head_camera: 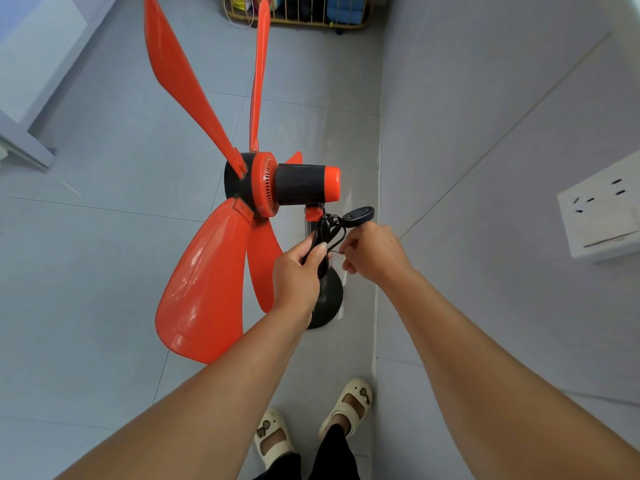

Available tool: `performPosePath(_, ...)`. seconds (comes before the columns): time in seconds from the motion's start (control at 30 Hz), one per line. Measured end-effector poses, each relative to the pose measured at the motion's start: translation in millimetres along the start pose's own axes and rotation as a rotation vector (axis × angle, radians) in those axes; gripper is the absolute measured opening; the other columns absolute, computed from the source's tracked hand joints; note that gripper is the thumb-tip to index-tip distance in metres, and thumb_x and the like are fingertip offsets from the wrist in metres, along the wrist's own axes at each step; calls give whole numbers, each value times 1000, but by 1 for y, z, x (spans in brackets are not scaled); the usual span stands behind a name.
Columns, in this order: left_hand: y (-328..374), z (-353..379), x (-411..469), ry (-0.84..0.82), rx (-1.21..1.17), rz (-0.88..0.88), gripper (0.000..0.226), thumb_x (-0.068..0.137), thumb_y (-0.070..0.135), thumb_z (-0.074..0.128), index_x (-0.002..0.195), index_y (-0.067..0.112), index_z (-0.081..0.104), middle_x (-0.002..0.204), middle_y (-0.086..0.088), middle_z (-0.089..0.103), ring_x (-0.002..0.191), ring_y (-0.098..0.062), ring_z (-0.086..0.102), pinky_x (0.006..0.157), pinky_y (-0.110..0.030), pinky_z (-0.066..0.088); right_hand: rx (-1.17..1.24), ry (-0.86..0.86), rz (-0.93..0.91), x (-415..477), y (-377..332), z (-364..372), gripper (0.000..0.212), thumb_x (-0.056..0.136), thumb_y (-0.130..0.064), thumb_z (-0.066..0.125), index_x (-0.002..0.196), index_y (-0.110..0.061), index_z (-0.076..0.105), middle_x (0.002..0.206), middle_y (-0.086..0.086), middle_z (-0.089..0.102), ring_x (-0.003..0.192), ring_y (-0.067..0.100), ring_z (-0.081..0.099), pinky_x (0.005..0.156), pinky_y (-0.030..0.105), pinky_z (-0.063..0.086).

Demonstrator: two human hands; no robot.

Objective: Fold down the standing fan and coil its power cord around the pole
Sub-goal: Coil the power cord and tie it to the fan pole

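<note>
Fan motor housing [301, 185] stands level on its pole [310, 226], orange blades [204, 282] spread out to its left, so by my judgement the fold-down is not yet done. Just below the housing, against the pole, hangs the black power cord [329, 230], gathered in loose loops, with a black oval piece [358, 214] at their upper right; plug or switch, I cannot tell. The left hand [298, 271] grips the looped cord below the housing. The right hand [375, 252], beside it, has its fingers curled and pinches a thin strand [337, 252] at the bundle's edge.

The step in hand looks like the cord work. Next, the loops need winding snugly round the pole, with the loose end tucked in so nothing slips.

Far below the housing sits the round black base [329, 299]. A wall socket [601, 209] lies well to its right, and a wire basket [311, 12] far above it.
</note>
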State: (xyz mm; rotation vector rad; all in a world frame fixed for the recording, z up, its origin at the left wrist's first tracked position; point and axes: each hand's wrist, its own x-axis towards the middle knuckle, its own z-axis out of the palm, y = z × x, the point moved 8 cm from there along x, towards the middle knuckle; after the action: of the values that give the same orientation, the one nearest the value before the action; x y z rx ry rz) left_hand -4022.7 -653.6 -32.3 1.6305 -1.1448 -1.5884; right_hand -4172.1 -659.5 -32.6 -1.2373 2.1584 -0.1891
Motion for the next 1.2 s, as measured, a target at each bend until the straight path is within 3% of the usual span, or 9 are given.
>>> performPosePath(0.23,-2,4,2,-15,-30,-9,31,97,23,57,126,18,65,109,-1,74,104,-13,67,87,-21,51,143,116,-17,-4,10,-13,24,90,-4,54,86,-15,75,80,9,75,75,24,72,79,39,60)
performPosePath(0.33,0,7,0,-23,-38,13,37,98,20,55,134,23,59,120,1,71,113,-13,64,99,-27,49,207,95,16,-4,7,-11,19,92,-4,56,88,-11,74,81,10,75,73,22,73,80,38,60)
performPosePath(0.5,0,7,5,-6,-36,11,67,97,19,57,153,31,22,117,-6,70,111,-18,64,106,-40,45,315,51,-12,-6,-2,-7,22,96,-6,49,94,-9,70,77,3,74,59,9,65,63,21,53)
performPosePath(0.63,-5,6,7,-4,-52,-66,89,95,25,60,154,27,-6,119,-2,68,114,-16,61,106,-35,40,341,29,-21,-6,-3,-6,26,96,-6,48,86,-18,68,74,0,70,56,6,57,55,19,41)
performPosePath(0.7,-5,6,5,-15,-68,-87,74,95,23,60,155,21,16,115,4,69,113,-10,62,104,-30,43,375,11,-43,-8,-7,-6,29,95,-3,46,82,-21,65,69,-2,68,57,4,55,56,20,39)
performPosePath(0.8,2,5,3,-50,-100,-20,34,96,14,57,124,33,58,89,20,70,82,10,67,71,-4,47,408,-1,-49,-9,-9,-5,27,94,0,46,92,-14,69,69,-2,66,57,2,51,59,20,39)
performPosePath(0.9,8,2,1,-21,-95,15,24,96,13,57,115,23,68,89,10,73,75,5,68,64,-2,47,413,29,-37,-10,-7,-8,21,94,-2,51,95,-6,72,78,2,67,62,4,52,69,25,46)
performPosePath(1.07,2,0,-2,29,-131,-54,15,94,17,61,106,15,69,93,2,75,84,-8,69,78,-22,55,598,137,34,-19,5,-13,4,86,-6,68,82,-7,69,78,9,74,62,12,67,63,28,54)
performPosePath(1.2,2,2,-1,43,-147,-88,12,94,18,62,103,18,70,95,1,75,92,-14,70,83,-27,54,594,258,-25,-30,9,-18,22,82,-9,75,75,-15,56,73,7,72,64,13,73,68,32,60)
